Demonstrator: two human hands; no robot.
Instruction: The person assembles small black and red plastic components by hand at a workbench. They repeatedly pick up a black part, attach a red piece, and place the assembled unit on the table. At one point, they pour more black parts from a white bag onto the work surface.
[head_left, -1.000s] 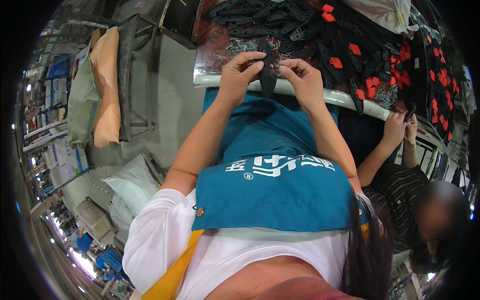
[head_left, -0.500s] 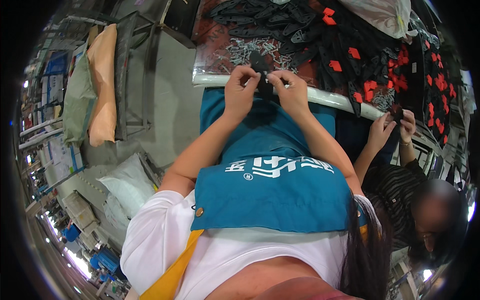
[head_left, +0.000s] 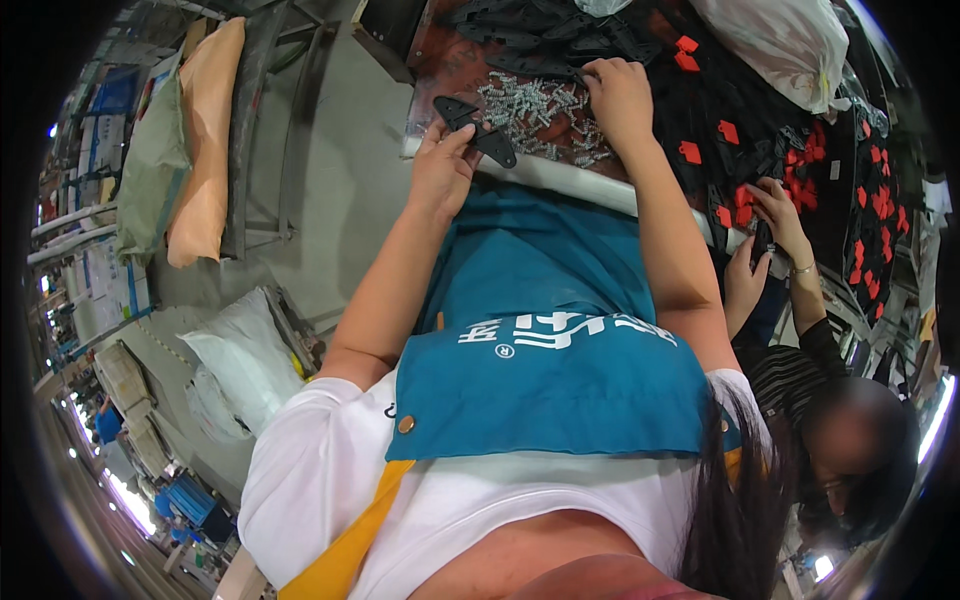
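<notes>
My left hand point(head_left: 443, 168) pinches a black, flat plastic part point(head_left: 490, 143) with small holes and pointed, rounded ends. It is raised by the table's front left corner, beside a scatter of small metal springs point(head_left: 530, 105). Reaching over the right side of those springs, my right hand point(head_left: 620, 100) has bent fingers at the near edge of a pile of black plastic parts point(head_left: 560, 38). Whatever lies between its fingertips is hidden.
At the right, a co-worker's hands point(head_left: 770, 235) hold a small dark part near red plastic pieces point(head_left: 742, 205). A clear plastic bag point(head_left: 785, 45) rests on the far right of the table. White sacks point(head_left: 240, 355) lie on the floor at left, near a metal rack point(head_left: 265, 140).
My hands have parted. The left has moved left with the black plastic part; the right has let go of it and reached up to the pile. The co-worker's hands have shifted too.
</notes>
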